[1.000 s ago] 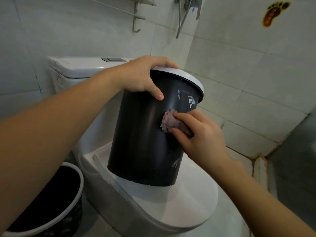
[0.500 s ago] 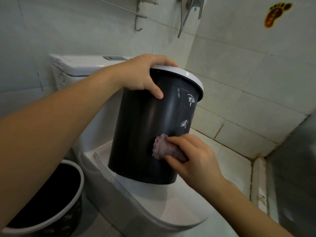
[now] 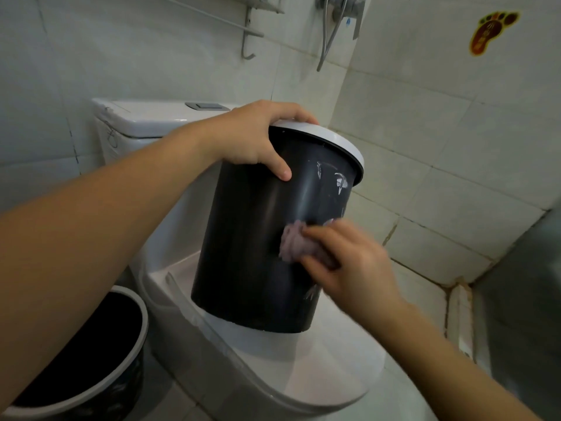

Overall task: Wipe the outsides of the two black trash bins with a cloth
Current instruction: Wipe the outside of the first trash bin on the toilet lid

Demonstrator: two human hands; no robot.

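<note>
A black trash bin (image 3: 243, 238) with a white rim stands tilted on the closed toilet lid. My left hand (image 3: 252, 138) grips its rim, thumb on the outer wall. My right hand (image 3: 349, 262) holds a bunched purple cloth (image 3: 293, 243) and presses it against the bin's side at mid height; the hand is blurred. A second black bin (image 3: 100, 354) with a white rim sits on the floor at the lower left, partly hidden by my left arm.
The white toilet (image 3: 303, 375) carries the bin, its tank (image 3: 136, 120) behind. Tiled walls close in at the back and right. A towel rack (image 3: 249, 28) and a shower hose (image 3: 331, 31) hang above. A grey panel (image 3: 531, 299) stands at the right.
My right hand slid the cloth down the bin's side, then back up a little and to the right. My left hand kept its grip on the rim.
</note>
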